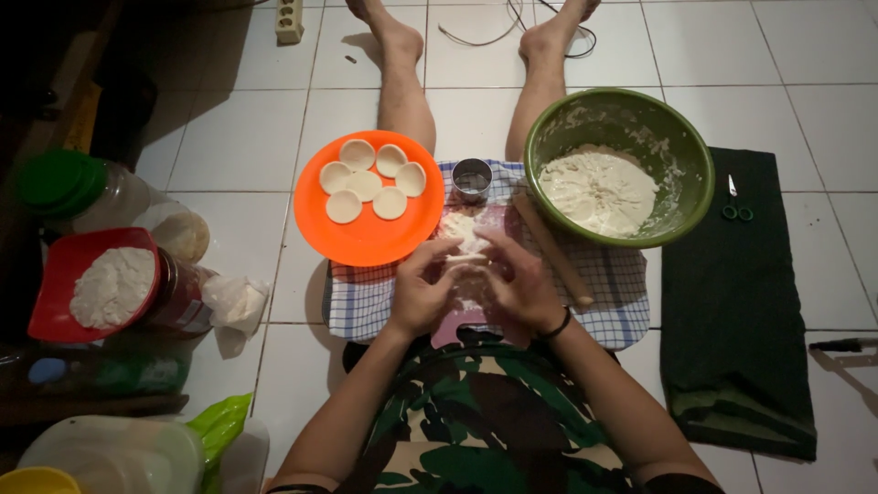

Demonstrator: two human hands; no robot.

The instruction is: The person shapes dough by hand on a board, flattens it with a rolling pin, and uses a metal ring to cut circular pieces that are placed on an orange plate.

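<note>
— What's being handled right now?

— A small lump of dough (465, 260), pale and soft, pinched between both hands just above the pink board (457, 325). The left hand (419, 295) has its grip closed on the near side of the lump; the right hand (523, 285) has its fingers curled over the far side.

— So which step, would you say?

— Shaping one piece, I'd judge. Next it looks to need flattening on the board and a clean cut, which calls for even pressure on something so soft.

— Cut with what?

— Likely the small metal ring cutter (472, 178), standing just beyond the board. The wooden rolling pin (551, 249) lies to the right of the board, on the blue checked cloth (615, 293) under it.

— And the finished ones?

— Six flat, smooth rounds (366, 185) on a glossy orange plate (370, 240), left of the board. Right of it, a green bowl (695, 174) holds a rough, sticky mass of dough (599, 190), its walls smeared.

— Further out?

— A red scoop of flour (110, 285) far left of the board, and a dark green cloth (736, 302) with small scissors (734, 209) far right, all on the white tiled floor (256, 137).
</note>
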